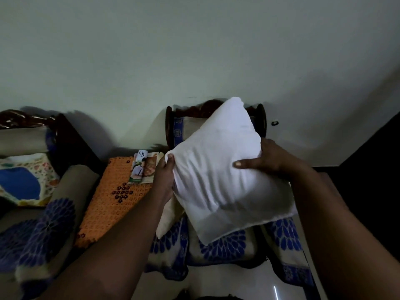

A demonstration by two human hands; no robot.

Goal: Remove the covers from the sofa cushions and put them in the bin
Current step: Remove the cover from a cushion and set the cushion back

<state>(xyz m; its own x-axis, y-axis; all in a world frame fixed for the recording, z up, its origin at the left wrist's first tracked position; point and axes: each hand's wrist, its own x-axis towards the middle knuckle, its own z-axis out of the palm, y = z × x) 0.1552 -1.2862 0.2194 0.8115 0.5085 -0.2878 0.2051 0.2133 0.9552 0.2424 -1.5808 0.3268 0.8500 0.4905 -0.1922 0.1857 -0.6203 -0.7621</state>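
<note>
Two hands carry one white cushion (pixel 225 176) above the armchair (pixel 216 247), whose seat wears a blue floral throw. Our left hand (pixel 164 176) pinches the cushion's left corner, thumb on top with the fingers curled behind; our right hand (pixel 268 159) lies on the upper right edge, fingers fairly straight and pressing into the stuffing. The cushion looks bare, so we judge its cover already off. A pale cloth (pixel 167 215) hangs under our left forearm, perhaps that cover, though we cannot tell. No bin is in view.

We read the step as setting the stripped cushion back on the chair. Next we need to lower it onto the seat, let go, then gather the loose cloth and find the bin. On the sofa (pixel 32 224) to the left, a patterned cushion (pixel 23 182) likely waits its turn.
</note>
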